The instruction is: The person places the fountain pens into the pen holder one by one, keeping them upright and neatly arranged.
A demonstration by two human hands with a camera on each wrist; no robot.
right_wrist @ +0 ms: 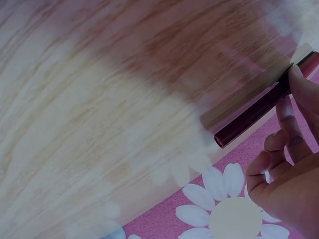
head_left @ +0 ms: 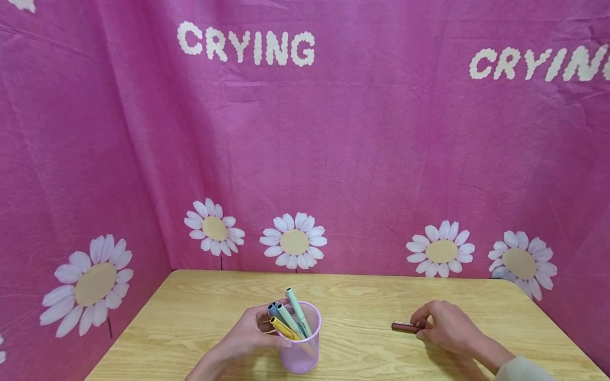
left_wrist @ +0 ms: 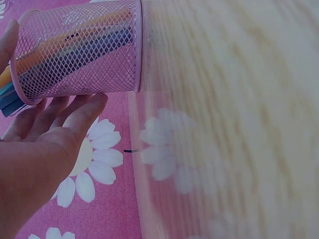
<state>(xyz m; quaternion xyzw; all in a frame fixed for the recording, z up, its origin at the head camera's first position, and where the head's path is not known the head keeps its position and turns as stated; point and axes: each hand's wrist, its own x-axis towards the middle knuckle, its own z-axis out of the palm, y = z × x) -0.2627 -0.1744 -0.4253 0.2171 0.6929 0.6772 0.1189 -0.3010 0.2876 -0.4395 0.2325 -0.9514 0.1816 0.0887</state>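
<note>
A pink mesh pen cup (head_left: 301, 362) stands at the table's near middle, and my left hand (head_left: 248, 333) grips it from the left. Thumb and fingers lie on opposite sides of the cup (left_wrist: 109, 74) in the left wrist view. Several pens lean inside, among them a yellow pen (head_left: 284, 329), a pale green pen (head_left: 296, 308) and dark blue ones. To the right, my right hand (head_left: 450, 327) pinches a dark red pen (head_left: 404, 327) between thumb and fingers, low over the tabletop. The pen (right_wrist: 249, 112) casts a reflection on the wood in the right wrist view.
The light wood table (head_left: 357, 296) has rounded far corners. Pink cloth (head_left: 371, 159) with white daisies and the word CRYING hangs behind it and along both sides. A pale sleeve (head_left: 521, 370) covers the right forearm.
</note>
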